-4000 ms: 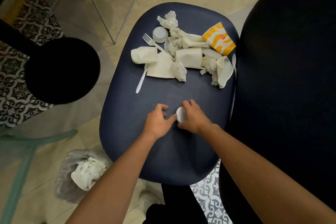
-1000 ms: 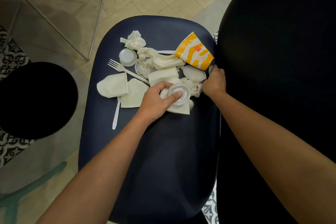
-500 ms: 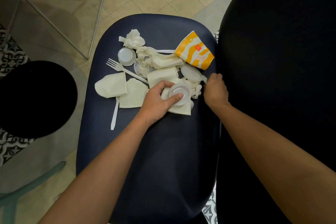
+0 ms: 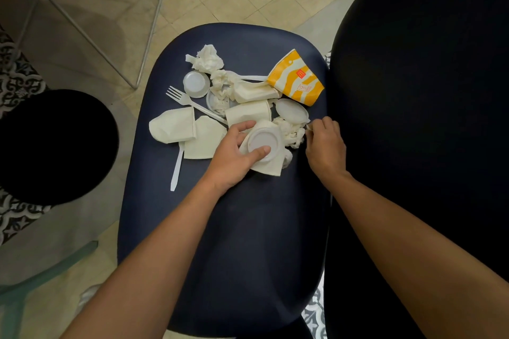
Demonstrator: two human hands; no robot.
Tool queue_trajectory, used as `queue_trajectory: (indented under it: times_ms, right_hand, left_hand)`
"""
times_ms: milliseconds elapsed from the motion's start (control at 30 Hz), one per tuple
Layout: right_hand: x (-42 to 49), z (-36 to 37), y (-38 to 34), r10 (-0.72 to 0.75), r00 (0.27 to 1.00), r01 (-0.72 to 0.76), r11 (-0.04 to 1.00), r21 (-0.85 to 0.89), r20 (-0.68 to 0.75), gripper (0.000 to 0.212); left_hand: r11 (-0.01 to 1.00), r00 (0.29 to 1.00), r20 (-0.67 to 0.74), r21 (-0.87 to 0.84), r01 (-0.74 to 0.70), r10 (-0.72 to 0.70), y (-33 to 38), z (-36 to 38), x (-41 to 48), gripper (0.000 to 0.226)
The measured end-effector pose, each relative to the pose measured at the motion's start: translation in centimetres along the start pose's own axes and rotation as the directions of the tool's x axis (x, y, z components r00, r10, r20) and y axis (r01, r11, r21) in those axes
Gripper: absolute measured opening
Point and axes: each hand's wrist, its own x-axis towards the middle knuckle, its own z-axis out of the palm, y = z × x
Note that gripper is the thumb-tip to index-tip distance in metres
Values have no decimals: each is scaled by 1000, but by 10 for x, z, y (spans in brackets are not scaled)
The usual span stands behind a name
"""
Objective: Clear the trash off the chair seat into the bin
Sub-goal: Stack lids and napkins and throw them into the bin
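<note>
Gathering step, nothing lifted yet. Gripping small cup (image 4: 263, 143) plus flattened paper (image 4: 271, 166) in left hand (image 4: 234, 151) fingers; pinching small white scrap (image 4: 309, 126) in right hand (image 4: 326, 143) fingers at chair seat (image 4: 220, 228) edge. Remaining trash (image 4: 248, 113) heaped mid-seat. Next: lift handfuls, carry to bin. Golden-arches logo on orange carton (image 4: 296, 78); small print unreadable.

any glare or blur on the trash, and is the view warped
Head view: dim warm light, no glare; plastic fork and yellow striped fry carton are sharp; wide-angle lens stretches the forearms toward the corners; the scrap the right hand pinches is too small to identify.
</note>
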Motion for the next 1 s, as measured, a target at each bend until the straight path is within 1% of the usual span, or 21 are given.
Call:
queue_trajectory:
  times_ms: [100, 167, 233, 333, 433, 467, 567, 633, 733, 800, 867, 900, 933, 1000]
  right_hand:
    - [-7, -2, -2, -49, 998, 52, 994, 93, -41, 9]
    - [-11, -3, -4, -85, 995, 93, 984, 155, -54, 7]
    - [-13, -5, -6, -85, 995, 96, 974, 207, -61, 5]
    - [-16, -9, -10, -110, 991, 128, 956, 263, -80, 5]
    - [-14, -17, -23, -163, 981, 189, 918, 349, -102, 11]
    - [-12, -21, -31, -147, 984, 175, 901, 396, -102, 14]
    - [-8, -31, -50, -23, 998, 49, 865, 499, -58, 22]
    - [-9, -32, -55, -12, 1000, 2, 886, 463, 18, 24]
    - [-16, -23, -57, -78, 975, -1, 935, 353, 209, 27]
    - [-20, -14, -57, -93, 952, 18, 969, 248, 293, 38]
    - [-23, -8, -56, -24, 953, -31, 984, 178, 301, 54]
    - [-23, -7, -54, 16, 958, -64, 985, 159, 287, 59]
    - [-22, -6, -53, 45, 961, -86, 986, 143, 272, 59]
    - [-21, -3, -48, 66, 962, -95, 990, 100, 264, 52]
  left_hand:
    - [1000, 999, 46, -29, 10, -8, -4, 0, -5, 57]
    - [999, 997, 75, -48, 23, -19, -6, 1, -10, 53]
    - [998, 996, 89, -43, 35, -31, -9, 2, -15, 47]
    - [999, 996, 79, 5, 45, -45, -12, 2, -20, 37]
    - [998, 997, 45, 44, 53, -55, -16, -3, -23, 34]
    - [997, 998, 33, 50, 56, -58, -18, -5, -25, 34]
    - [997, 998, 9, 53, 59, -60, -22, -12, -31, 30]
    - [996, 998, 3, 63, 62, -62, -23, -17, -33, 29]
    - [997, 998, -17, 58, 55, -54, -23, -22, -36, 30]
    - [997, 998, -19, 49, 57, -56, -23, -25, -37, 31]
    - [997, 998, -16, 57, 59, -58, -24, -26, -37, 31]
    - [996, 998, -16, 60, 59, -58, -25, -27, -37, 31]
    - [996, 998, -17, 64, 61, -60, -25, -27, -36, 31]
    - [995, 998, -22, 71, 65, -63, -26, -29, -36, 30]
